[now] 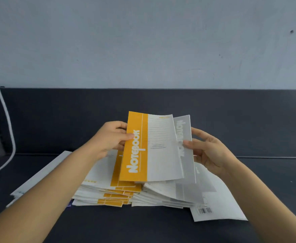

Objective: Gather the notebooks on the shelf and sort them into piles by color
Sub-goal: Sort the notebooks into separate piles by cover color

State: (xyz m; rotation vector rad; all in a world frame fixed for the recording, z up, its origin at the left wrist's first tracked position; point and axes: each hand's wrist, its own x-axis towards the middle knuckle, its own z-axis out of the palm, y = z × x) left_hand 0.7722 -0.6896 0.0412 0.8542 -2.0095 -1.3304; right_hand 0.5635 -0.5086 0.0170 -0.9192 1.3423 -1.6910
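Left hand point(112, 137) pinches the yellow notebook point(136, 151), right hand point(208, 149) the grey notebook point(185, 137); peel them apart sideways without creasing covers.

The yellow notebook point(135, 149) carries "Notebook" in large white letters running up its yellow band. The small print on its white half is too fine to read. Just right of it and partly behind, the grey notebook point(184, 127) shows the same white "Notebook", blurred. Below and right of the yellow notebook, a white back cover point(227, 204) bears a barcode point(204, 210) with unreadable digits.
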